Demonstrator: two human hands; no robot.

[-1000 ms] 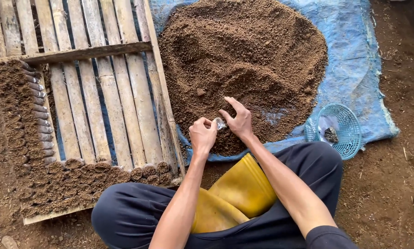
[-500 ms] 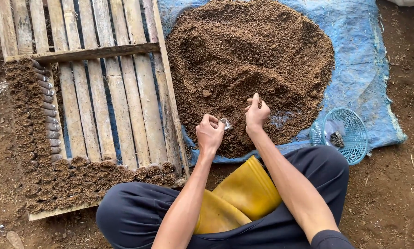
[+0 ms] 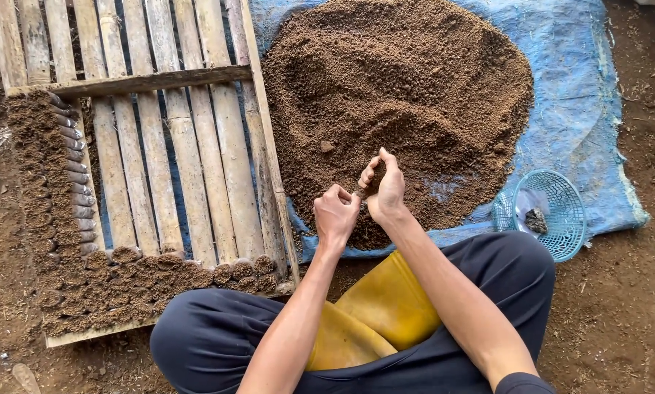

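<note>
Head view: at the frame's centre the left hand (image 3: 334,217) is a closed fist, seemingly clamped on a small soil-filled pot (image 3: 359,195), bracing it upright while the right hand (image 3: 386,191), fingers pinched together, presses soil in from the soil heap (image 3: 400,102). Filled pots (image 3: 159,273) line the bamboo rack (image 3: 152,146), lower left.

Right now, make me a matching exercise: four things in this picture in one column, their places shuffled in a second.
1 soil heap
2 blue basket
3 bamboo rack
4 filled soil tubes

a left side of the picture
b on the blue tarp
c along the rack's near edge
d on the ground at the right

Pairs: 1-b, 2-d, 3-a, 4-c
</note>
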